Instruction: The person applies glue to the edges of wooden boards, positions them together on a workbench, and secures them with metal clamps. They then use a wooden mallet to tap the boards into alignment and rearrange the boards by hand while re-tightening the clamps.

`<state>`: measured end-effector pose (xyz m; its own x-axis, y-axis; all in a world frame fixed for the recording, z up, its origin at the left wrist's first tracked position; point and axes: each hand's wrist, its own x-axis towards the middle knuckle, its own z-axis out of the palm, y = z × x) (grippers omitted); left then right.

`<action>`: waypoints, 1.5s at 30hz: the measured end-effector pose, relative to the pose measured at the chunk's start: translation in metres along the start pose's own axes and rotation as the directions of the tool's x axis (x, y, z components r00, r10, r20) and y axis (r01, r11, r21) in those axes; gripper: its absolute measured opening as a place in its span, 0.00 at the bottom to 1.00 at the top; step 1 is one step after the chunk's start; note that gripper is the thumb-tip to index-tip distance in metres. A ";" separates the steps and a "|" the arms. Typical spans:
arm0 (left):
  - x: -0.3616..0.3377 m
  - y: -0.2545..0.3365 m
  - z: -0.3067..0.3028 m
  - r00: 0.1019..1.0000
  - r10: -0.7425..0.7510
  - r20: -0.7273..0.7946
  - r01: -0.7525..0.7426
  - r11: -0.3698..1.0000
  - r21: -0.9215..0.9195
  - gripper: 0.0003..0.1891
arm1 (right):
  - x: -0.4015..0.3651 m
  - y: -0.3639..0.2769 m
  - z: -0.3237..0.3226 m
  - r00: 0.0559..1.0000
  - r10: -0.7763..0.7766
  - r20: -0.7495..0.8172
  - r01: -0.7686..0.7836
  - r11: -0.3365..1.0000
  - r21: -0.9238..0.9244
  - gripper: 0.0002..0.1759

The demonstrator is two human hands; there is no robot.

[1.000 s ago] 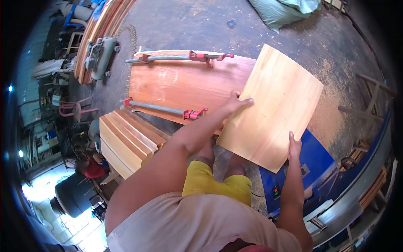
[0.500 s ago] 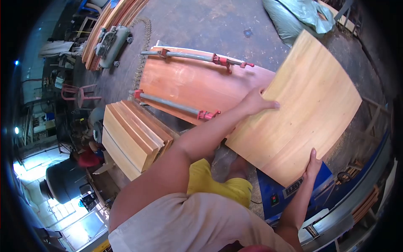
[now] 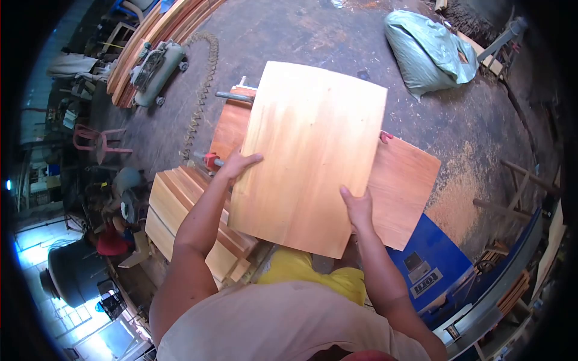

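Note:
A pale wooden panel (image 3: 310, 156) is held up in front of me, its broad face toward me. My left hand (image 3: 238, 166) grips its left edge, thumb on the face and fingers hidden behind. On the right edge, my right hand (image 3: 359, 209) holds it the same way, thumb on top. Behind the panel lies a larger reddish wooden board (image 3: 400, 189), partly covered. A bar clamp (image 3: 235, 96) and the red end of another clamp (image 3: 211, 160) show at that board's left side.
Stacked boards (image 3: 171, 207) sit to my left. A blue machine (image 3: 436, 253) stands at my right, near sawdust (image 3: 460, 192) on the floor. Farther off are a stuffed sack (image 3: 427, 54), an air compressor (image 3: 159, 72) with a coiled hose (image 3: 211, 60), and a chair (image 3: 102, 141).
The pale panel has swung left from above the blue machine and now hides most of the clamped board. Both hands moved left with it, still gripping its edges.

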<state>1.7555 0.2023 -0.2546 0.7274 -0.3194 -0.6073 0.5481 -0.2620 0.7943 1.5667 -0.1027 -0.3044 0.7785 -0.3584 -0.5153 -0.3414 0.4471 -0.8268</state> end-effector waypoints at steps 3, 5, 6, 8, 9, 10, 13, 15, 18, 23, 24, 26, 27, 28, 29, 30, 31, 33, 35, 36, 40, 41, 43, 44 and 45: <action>0.020 -0.019 -0.055 0.999 -0.009 -0.038 0.010 1.000 0.023 0.32 | 0.019 0.023 0.049 0.994 0.114 -0.003 -0.114 0.994 0.006 0.26; 0.033 -0.030 -0.077 0.994 -0.072 -0.079 0.072 0.997 -0.003 0.32 | 0.030 0.031 0.068 0.991 0.131 -0.013 -0.132 0.988 -0.079 0.26; 0.041 -0.034 -0.085 0.996 -0.064 -0.067 0.063 0.998 -0.012 0.32 | 0.037 0.032 0.076 0.993 0.119 -0.021 -0.121 0.989 -0.088 0.26; 0.051 -0.045 -0.093 1.000 0.029 -0.012 -0.030 0.997 -0.068 0.31 | 0.039 0.037 0.082 0.994 0.106 -0.028 -0.108 0.987 -0.117 0.27; 0.057 -0.047 -0.096 1.000 0.025 0.003 -0.024 0.996 -0.083 0.31 | 0.040 0.041 0.084 0.993 0.106 -0.044 -0.111 0.985 -0.131 0.27; 0.062 -0.049 -0.098 1.000 0.007 0.017 -0.005 0.996 -0.090 0.31 | 0.043 0.046 0.084 0.996 0.086 -0.038 -0.090 0.990 -0.109 0.27; 0.062 -0.040 -0.102 0.999 -0.044 0.028 0.047 0.993 -0.109 0.30 | 0.047 0.062 0.085 0.998 0.051 -0.043 -0.055 0.993 -0.105 0.27; 0.065 -0.040 -0.102 0.997 -0.073 0.031 0.076 0.992 -0.104 0.29 | 0.048 0.071 0.085 0.998 0.029 -0.061 -0.035 0.993 -0.109 0.27; 0.069 -0.049 -0.107 0.998 0.031 0.060 -0.022 0.988 -0.153 0.29 | 0.047 0.074 0.089 0.996 0.036 -0.078 -0.054 0.972 -0.230 0.27; 0.079 -0.050 -0.106 1.000 -0.020 0.024 0.022 0.998 -0.051 0.29 | 0.052 0.078 0.080 0.989 0.123 -0.081 -0.142 0.942 -0.304 0.26; 0.081 -0.055 -0.107 1.000 -0.022 0.005 0.022 0.998 -0.052 0.29 | 0.053 0.075 0.080 0.990 0.129 -0.063 -0.143 0.942 -0.305 0.26; 0.087 -0.063 -0.108 0.999 -0.032 0.019 0.033 0.999 -0.040 0.30 | 0.052 0.067 0.081 0.990 0.143 0.013 -0.136 0.961 -0.239 0.25; 0.090 -0.059 -0.109 0.999 -0.030 0.014 0.031 0.999 -0.038 0.30 | 0.057 0.064 0.083 0.990 0.143 0.018 -0.135 0.962 -0.237 0.25; 0.089 -0.059 -0.109 0.999 -0.047 0.017 0.047 0.999 -0.015 0.30 | 0.057 0.062 0.082 0.984 0.177 0.021 -0.164 0.942 -0.293 0.25; 0.084 -0.056 -0.105 0.997 -0.070 0.026 0.070 0.998 0.008 0.30 | 0.054 0.062 0.078 0.976 0.217 0.014 -0.199 0.917 -0.347 0.25; 0.080 -0.050 -0.100 0.998 -0.042 0.042 0.043 0.999 -0.014 0.29 | 0.056 0.064 0.073 0.975 0.221 -0.001 -0.208 0.916 -0.342 0.25; 0.084 -0.052 -0.100 0.997 -0.047 0.061 0.047 0.999 -0.007 0.29 | 0.062 0.067 0.068 0.981 0.165 0.102 -0.112 0.912 -0.395 0.26; 0.087 -0.061 -0.103 0.999 -0.003 0.054 0.003 1.000 0.007 0.29 | 0.059 0.074 0.052 0.977 0.123 0.174 -0.036 0.900 -0.434 0.27; 0.087 -0.065 -0.101 0.996 -0.020 0.086 0.022 0.999 -0.024 0.29 | 0.056 0.077 0.034 0.906 0.292 0.305 -0.192 0.928 -0.320 0.29; 0.086 -0.063 -0.099 0.998 -0.036 0.060 0.038 0.998 -0.042 0.30 | 0.052 0.076 0.028 0.896 0.328 0.300 -0.238 0.924 -0.300 0.29; 0.091 -0.072 -0.102 0.997 -0.072 0.038 0.075 0.994 -0.077 0.31 | 0.052 0.080 0.025 0.920 0.268 0.285 -0.174 0.933 -0.316 0.24; 0.092 -0.073 -0.101 0.996 -0.086 0.007 0.087 0.992 -0.096 0.30 | 0.053 0.087 0.024 0.917 0.259 0.304 -0.176 0.945 -0.275 0.20; 0.095 -0.074 -0.100 0.995 -0.095 0.010 0.096 0.992 -0.079 0.31 | 0.057 0.099 0.018 0.914 0.247 0.322 -0.179 0.957 -0.228 0.17; 0.094 -0.074 -0.100 0.995 -0.102 0.001 0.102 0.992 -0.071 0.32 | 0.055 0.099 0.018 0.917 0.235 0.322 -0.172 0.962 -0.212 0.16; 0.091 -0.075 -0.101 0.994 -0.110 -0.013 0.109 0.992 -0.064 0.33 | 0.054 0.099 0.019 0.919 0.224 0.324 -0.166 0.966 -0.197 0.14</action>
<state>1.8226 0.2843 -0.3680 0.6676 -0.2769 -0.6911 0.6496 -0.2368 0.7224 1.5852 -0.0625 -0.4096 0.8097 0.0362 -0.5857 -0.5629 0.3303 -0.7577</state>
